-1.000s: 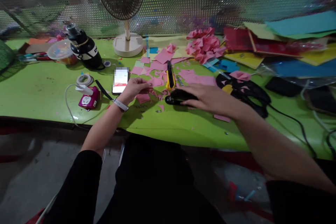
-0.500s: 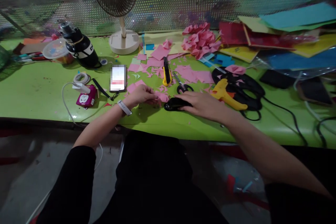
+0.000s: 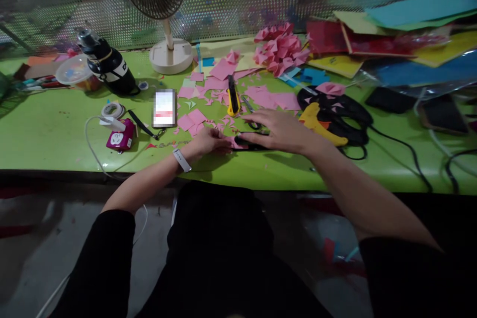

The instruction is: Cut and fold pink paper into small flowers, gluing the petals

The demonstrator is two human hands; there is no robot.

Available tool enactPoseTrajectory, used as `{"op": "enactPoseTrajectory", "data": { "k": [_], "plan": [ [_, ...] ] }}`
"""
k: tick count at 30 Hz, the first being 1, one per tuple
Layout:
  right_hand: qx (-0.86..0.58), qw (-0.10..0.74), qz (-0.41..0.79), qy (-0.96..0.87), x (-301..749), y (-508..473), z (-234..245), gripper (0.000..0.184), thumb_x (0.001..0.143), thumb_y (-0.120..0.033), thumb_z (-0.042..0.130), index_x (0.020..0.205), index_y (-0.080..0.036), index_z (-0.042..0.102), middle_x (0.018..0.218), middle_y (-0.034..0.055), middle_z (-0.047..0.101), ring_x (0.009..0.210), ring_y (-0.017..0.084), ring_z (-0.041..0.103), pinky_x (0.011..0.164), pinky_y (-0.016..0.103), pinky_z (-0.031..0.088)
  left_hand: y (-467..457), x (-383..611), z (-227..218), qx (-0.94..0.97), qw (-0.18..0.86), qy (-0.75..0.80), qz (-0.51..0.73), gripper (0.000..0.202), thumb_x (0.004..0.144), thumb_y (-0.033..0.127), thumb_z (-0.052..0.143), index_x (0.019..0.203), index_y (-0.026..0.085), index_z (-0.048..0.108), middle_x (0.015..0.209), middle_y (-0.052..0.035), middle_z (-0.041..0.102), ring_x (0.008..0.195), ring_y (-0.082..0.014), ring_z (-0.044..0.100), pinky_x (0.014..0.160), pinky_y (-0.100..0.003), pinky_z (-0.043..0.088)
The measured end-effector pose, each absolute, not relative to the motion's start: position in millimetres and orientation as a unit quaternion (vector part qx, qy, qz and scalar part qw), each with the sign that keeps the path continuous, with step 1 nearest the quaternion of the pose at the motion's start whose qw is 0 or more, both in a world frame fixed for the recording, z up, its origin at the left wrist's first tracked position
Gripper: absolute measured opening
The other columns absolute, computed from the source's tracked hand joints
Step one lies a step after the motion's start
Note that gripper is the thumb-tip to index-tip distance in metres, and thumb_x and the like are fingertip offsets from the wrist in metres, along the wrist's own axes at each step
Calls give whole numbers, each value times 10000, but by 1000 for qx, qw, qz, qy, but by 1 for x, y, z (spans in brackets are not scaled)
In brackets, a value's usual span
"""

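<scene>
Along the mesh wall (image 3: 231,7) runs a green surface (image 3: 44,134); I read the clock from the person (image 3: 219,248) at its near edge, twelve being straight ahead. At half past eleven stands a pale fan (image 3: 170,63). Coloured sheets (image 3: 376,44) sprawl at half past one. Toward half past twelve sits a heap of folded pink paper (image 3: 281,52), and between ten and eleven a black bottle (image 3: 108,69) stands just beside a tub (image 3: 78,70). Near two lies a yellow glue gun (image 3: 315,118), partly hidden by the right forearm.

The right hand (image 3: 281,131), at one, lies over a black stapler (image 3: 257,147), thumb along its top, forefinger lifted apart; I cannot tell whether that grip closes around it. The left hand (image 3: 208,143) is at twelve. A lit phone (image 3: 164,108) lies at eleven, a yellow cutter (image 3: 233,97) at twelve, with scissors (image 3: 251,109) just beside it. Smallest, a pink piece (image 3: 235,143) is pinched in the left hand's grip at the stapler's front end, toward half past twelve.
</scene>
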State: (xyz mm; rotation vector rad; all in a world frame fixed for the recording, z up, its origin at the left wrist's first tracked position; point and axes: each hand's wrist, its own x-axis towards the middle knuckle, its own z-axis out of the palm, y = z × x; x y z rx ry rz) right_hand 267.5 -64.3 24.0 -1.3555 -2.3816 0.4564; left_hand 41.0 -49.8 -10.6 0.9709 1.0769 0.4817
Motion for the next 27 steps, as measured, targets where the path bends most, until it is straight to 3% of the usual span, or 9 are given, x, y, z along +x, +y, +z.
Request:
{"op": "enactPoseTrajectory", "data": {
  "k": [6,17,27],
  "plan": [
    [-499,249,112,-823,231,-40,19,558,1001,-569,412,1382,-212,608,1342,149,629,1280,375,516,1099,577,385,-51,45,-11,430,716,498,233,187,814,62,754,689,112,624,686,-58,723,640,-126,715,751,-321,620],
    [-538,199,76,-815,205,-29,-6,562,1008,-381,369,1517,-158,453,1535,175,463,1436,390,359,1181,630,270,-55,50,-4,422,704,527,220,194,823,70,749,707,120,602,697,-61,725,641,-137,718,811,-366,616],
    [-542,165,81,-820,202,-27,-11,545,985,-303,374,1479,-118,509,1606,172,387,1491,389,296,1210,634,214,-57,53,2,435,690,541,205,171,855,64,714,730,109,605,678,-55,703,620,-119,690,837,-374,596]
  ]
}}
